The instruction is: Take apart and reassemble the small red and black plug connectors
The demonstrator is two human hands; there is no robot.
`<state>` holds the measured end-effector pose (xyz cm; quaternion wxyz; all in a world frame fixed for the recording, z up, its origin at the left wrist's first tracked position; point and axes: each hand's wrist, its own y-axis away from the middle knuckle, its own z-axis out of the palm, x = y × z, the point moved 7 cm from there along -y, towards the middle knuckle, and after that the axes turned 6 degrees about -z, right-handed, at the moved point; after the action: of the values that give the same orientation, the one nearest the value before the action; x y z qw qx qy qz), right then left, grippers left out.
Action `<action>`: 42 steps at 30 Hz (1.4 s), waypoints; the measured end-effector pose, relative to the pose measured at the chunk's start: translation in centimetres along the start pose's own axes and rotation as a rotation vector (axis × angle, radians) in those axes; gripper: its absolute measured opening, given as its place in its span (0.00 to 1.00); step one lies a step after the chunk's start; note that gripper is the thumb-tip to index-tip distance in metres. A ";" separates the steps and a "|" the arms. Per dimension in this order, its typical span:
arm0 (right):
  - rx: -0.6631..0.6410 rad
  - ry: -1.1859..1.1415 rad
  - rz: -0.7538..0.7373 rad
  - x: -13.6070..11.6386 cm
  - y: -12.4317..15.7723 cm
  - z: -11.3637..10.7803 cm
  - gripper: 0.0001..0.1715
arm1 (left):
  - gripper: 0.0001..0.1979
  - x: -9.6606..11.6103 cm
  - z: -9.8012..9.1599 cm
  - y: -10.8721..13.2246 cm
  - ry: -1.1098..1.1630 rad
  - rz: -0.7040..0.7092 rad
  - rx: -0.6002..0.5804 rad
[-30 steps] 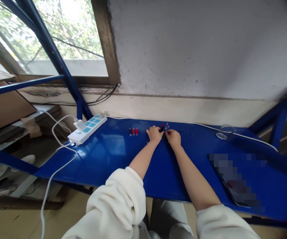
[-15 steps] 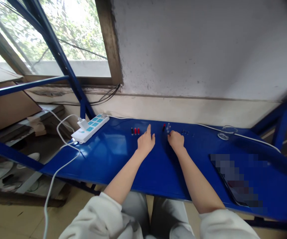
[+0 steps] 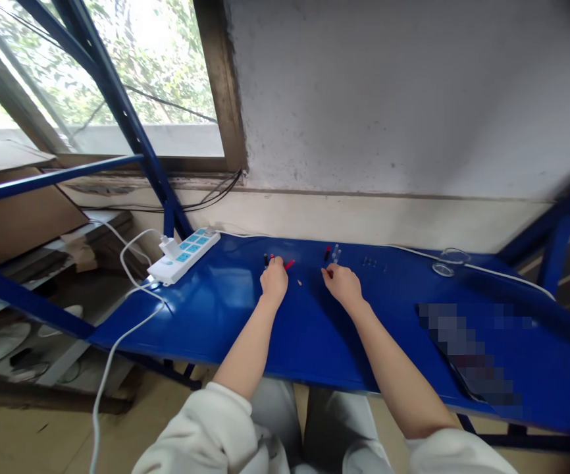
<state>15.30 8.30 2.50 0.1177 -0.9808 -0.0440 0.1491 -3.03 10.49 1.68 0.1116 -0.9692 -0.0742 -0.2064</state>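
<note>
My left hand is closed, its fingertips around a small red tube that tilts up to the right. Just beyond those fingers stand a small black tube and another red piece, partly covered by the hand. My right hand is pinched over the table, and a dark reddish bit shows at its fingertips, too small to name. Behind it are a red-and-black tube and a few clear plastic pieces. A tiny pinkish piece lies between my hands.
On the blue table a white power strip with a plugged-in adapter and cable stands at left. Several tiny clear pieces lie right of my hand. A clear round item and a dark blurred flat object lie farther right.
My left hand has gone from pointing with a stretched finger to closing on a red tube, moving left. My right hand has shifted slightly left. A tiny pinkish piece now shows between them.
</note>
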 end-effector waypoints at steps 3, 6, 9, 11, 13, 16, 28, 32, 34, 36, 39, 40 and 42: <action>-0.004 -0.053 -0.058 -0.5 0.1 0.5 0.17 | 0.16 0.4 0.7 0.3 0.013 0.070 -0.038; -0.033 -0.079 -0.085 -0.7 0.0 1.3 0.16 | 0.17 0.9 1.3 0.6 -0.029 0.124 -0.078; -0.046 -0.095 -0.118 -0.7 0.0 1.8 0.16 | 0.16 1.5 1.8 0.6 -0.091 0.152 -0.127; -0.055 -0.105 -0.141 -0.8 -0.1 2.1 0.16 | 0.17 2.0 2.0 0.6 -0.116 0.157 -0.174; -0.058 -0.106 -0.143 -0.7 -0.1 2.3 0.16 | 0.18 2.7 2.1 0.7 -0.111 0.159 -0.207; -0.072 -0.091 -0.121 -0.5 -0.1 2.5 0.14 | 0.17 4.0 2.2 1.5 -0.048 0.215 -0.245; -0.173 -0.166 -0.120 -0.9 0.0 3.1 0.11 | 0.16 5.0 2.5 4.2 0.156 0.515 -0.306; -0.188 -0.261 -0.160 -1.5 0.2 3.0 0.12 | 0.15 4.9 2.7 4.0 0.151 0.535 -0.325; -0.181 -0.289 -0.182 -1.8 0.4 2.9 0.12 | 0.13 4.7 2.7 3.8 0.128 0.505 -0.279; -0.158 -0.287 -0.196 -1.8 0.4 2.8 0.10 | 0.10 4.3 2.5 3.6 0.120 0.459 -0.211; -0.152 -0.273 -0.221 -1.7 0.3 3.0 0.08 | 0.08 3.7 2.3 3.2 0.149 0.412 -0.140; -0.154 -0.275 -0.226 -1.6 0.3 3.1 0.07 | 0.07 3.6 2.3 3.0 0.166 0.399 -0.133; -0.142 -0.299 -0.230 -1.4 0.1 3.1 0.07 | 0.06 3.4 2.3 2.6 0.227 0.370 -0.134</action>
<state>13.07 8.72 0.01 0.0564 -0.9421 -0.1831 0.2753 1.46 8.87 0.55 0.0907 -0.9422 0.1316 -0.2945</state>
